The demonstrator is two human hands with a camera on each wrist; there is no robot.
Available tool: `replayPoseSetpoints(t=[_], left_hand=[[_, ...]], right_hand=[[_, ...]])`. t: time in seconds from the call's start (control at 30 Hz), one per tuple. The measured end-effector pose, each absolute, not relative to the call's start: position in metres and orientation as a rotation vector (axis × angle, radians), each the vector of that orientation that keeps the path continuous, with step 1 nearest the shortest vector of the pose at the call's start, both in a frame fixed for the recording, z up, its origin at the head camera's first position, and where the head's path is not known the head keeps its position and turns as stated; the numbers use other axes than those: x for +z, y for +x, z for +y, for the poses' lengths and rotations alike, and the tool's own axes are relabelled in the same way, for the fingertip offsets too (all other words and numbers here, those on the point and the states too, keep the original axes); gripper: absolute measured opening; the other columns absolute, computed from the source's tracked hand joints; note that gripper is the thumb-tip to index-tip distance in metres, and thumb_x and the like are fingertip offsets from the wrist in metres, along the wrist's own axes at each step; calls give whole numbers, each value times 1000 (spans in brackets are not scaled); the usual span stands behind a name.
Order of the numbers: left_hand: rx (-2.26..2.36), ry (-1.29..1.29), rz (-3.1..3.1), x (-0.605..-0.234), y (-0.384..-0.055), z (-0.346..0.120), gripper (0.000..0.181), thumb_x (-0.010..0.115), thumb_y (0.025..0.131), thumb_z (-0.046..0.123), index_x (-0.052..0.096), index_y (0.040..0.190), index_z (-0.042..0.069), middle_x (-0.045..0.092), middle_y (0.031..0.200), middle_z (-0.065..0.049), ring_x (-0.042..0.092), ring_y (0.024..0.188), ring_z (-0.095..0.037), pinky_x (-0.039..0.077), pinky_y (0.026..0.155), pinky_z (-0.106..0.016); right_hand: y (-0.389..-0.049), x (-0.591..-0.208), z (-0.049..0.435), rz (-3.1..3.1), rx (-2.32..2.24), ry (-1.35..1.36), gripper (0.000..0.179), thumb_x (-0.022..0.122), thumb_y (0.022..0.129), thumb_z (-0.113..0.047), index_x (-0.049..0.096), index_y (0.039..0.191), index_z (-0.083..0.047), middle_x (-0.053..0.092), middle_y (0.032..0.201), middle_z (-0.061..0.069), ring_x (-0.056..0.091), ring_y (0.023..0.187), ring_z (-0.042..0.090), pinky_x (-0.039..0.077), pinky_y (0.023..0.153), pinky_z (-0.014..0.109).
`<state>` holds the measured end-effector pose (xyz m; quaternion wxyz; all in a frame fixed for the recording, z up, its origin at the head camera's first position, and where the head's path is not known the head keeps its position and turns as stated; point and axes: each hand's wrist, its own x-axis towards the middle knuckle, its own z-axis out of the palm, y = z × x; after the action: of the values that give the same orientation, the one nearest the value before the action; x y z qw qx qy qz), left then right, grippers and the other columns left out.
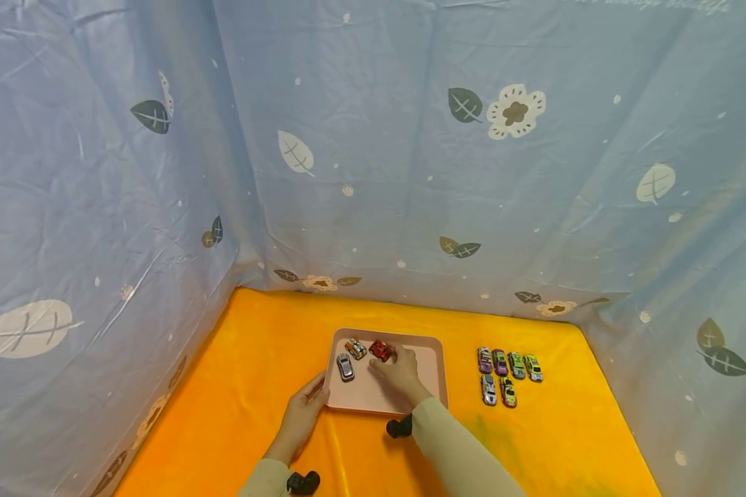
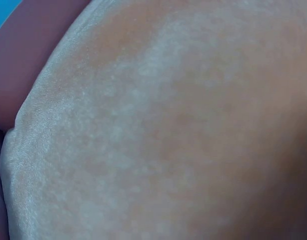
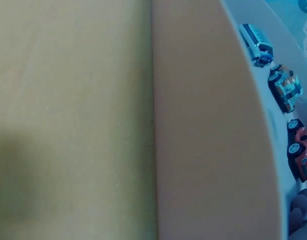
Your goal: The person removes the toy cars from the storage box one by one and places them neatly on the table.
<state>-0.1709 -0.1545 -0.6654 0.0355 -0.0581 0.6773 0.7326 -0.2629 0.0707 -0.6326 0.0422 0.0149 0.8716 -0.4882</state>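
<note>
A shallow pink tray [image 1: 385, 397] lies on the yellow-orange cloth. My left hand [image 1: 301, 417] holds its left edge near the front corner, the thumb by the rim. Inside the tray, my right hand [image 1: 400, 376] has thumb and finger at a red toy car [image 1: 380, 350], pinching its near end. Left of that car are an orange-and-silver toy car [image 1: 356, 348] and a silver-grey toy car [image 1: 345, 367]. In the right wrist view, the red toy car [image 3: 304, 150] sits beside the curled fingers [image 3: 301, 205]. Skin fills most of the left wrist view.
Right of the tray, several toy cars stand in two rows on the cloth, among them a purple car [image 1: 500, 362], a green car [image 1: 517, 366] and a silver car [image 1: 488, 390]. Blue-grey curtains [image 1: 373, 172] with leaf prints enclose the back and sides.
</note>
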Motion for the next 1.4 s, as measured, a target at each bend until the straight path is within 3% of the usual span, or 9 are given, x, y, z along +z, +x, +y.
replayPoseSetpoints(t=[0.23,0.43,1.1,1.4], left_hand=[[2232,-179,2094,-660,-170,-153,50,58,98,21,45,146,12,45,145,-13,44,132,-27,45,99,-26],[2257,-172,2085,-663,-170,-153,49,59,98,22,47,145,13,47,144,-13,44,131,-28,45,99,-27],[2251,-140,2108,-661,-172,-150,48,59,98,21,48,144,14,47,144,-11,44,132,-26,45,99,-27],[2208,-180,2163,-663,-170,-153,47,59,98,24,49,143,15,50,142,-10,47,129,-25,45,99,-29]], right_hand=[[-264,-639,64,2694,-1478,204,49,79,80,-34,62,121,-13,42,120,20,41,109,36,41,85,48],[-266,-644,61,2767,-1446,249,38,77,82,-27,61,111,-9,45,114,18,42,105,35,40,85,47],[-260,-634,68,2697,-1533,298,36,75,79,-24,58,106,-7,47,109,15,44,101,31,42,84,45],[-248,-616,87,2578,-1651,75,42,75,85,-25,53,113,-1,58,105,13,55,92,24,51,82,37]])
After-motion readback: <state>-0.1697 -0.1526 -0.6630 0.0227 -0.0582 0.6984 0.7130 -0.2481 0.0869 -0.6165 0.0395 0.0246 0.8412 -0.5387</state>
